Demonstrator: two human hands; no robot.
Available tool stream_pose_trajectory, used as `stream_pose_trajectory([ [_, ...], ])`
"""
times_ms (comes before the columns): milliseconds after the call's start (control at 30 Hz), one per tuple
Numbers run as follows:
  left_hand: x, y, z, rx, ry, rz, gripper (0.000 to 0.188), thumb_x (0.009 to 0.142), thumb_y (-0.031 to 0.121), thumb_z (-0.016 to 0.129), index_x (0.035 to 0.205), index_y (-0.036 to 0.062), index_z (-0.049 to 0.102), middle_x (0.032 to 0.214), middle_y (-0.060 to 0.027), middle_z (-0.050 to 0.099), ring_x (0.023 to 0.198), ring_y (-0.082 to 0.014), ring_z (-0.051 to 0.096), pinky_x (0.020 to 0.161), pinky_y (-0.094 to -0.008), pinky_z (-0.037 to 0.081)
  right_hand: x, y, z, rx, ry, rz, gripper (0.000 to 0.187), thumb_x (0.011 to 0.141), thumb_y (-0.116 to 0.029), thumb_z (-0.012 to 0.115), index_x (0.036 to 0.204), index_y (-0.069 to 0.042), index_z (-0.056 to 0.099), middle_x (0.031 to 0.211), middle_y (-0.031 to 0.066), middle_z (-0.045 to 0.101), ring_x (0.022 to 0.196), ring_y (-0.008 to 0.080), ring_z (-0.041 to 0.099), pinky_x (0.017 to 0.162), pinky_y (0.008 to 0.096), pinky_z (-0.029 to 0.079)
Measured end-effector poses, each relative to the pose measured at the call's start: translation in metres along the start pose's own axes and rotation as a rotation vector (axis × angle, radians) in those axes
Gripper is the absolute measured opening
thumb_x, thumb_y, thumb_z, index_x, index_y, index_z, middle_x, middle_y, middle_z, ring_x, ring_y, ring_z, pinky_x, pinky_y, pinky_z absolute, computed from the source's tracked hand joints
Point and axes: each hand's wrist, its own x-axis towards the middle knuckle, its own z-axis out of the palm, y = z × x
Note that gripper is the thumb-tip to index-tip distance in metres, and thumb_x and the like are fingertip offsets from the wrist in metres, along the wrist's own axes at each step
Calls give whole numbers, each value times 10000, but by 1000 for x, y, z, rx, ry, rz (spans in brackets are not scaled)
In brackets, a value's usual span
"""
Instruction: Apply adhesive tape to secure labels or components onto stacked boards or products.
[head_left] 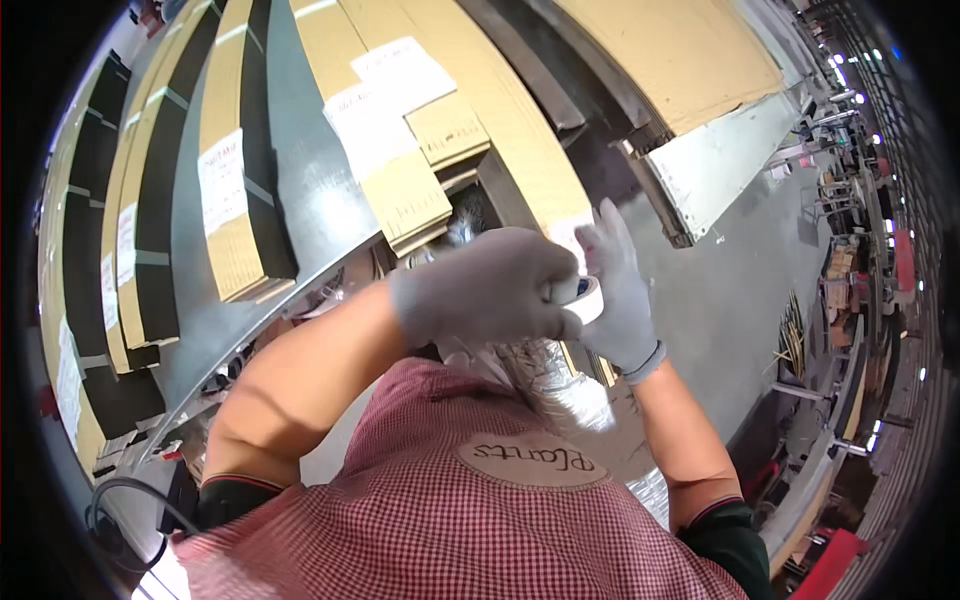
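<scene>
My left hand, in a grey glove, is closed, with its thumb and curled fingers at a small white roll of tape. The roll's far side lies against the palm of my gloved right hand, whose fingers stretch upward and apart. Just beyond my hands runs a long tan cardboard piece, with a pale patch at its near end beside my right fingers. Left of it, shorter tan cardboard lengths carry white paper labels. Part of the roll is hidden by my left fingers.
More long cardboard bundles with labels and pale straps lie on a grey metal table to the left. At the upper right a large cardboard sheet rests on a stand. Grey floor and cluttered shelving extend rightward.
</scene>
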Motion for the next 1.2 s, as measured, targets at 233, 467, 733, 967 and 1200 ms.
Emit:
stream_pose_trajectory([
  [233,90,-31,23,235,277,487,180,850,226,613,844,50,653,898,-64,677,838,-238,625,735,-347,468,-16,23,-7,113,104,24,155,904,-154,564,879,-8,611,1071,160,591,1044,320,543,900,379,435],
  [467,101,-52,30,253,297,762,191,696,251,742,818,119,677,861,-79,643,827,-297,594,699,-396,442,1,69,-117,244,-305,120,614,866,-274,700,1360,8,468,1372,178,494,1231,245,522,1070,366,382],
  [733,98,-11,25,377,221,462,500,662,185,764,1094,72,538,932,-160,616,886,-380,588,771,-449,468,52,17,-97,-689,-688,246,183,804,-338,631,749,-181,704,709,81,674,785,264,665,1110,524,238],
  [967,64,-9,40,385,334,513,307,732,201,734,977,42,641,892,-142,649,845,-362,608,786,-437,474,-13,106,-37,-25,-339,633,355,939,-380,518,1065,-74,647,1059,139,678,1033,275,637,917,461,453],
  [1200,17,-29,94,228,87,218,267,869,315,637,933,61,687,791,-108,660,782,-280,652,783,-379,498,-32,65,-62,1107,-176,641,303,977,-294,522,1032,-25,652,1014,28,618,928,136,547,871,294,464],
])
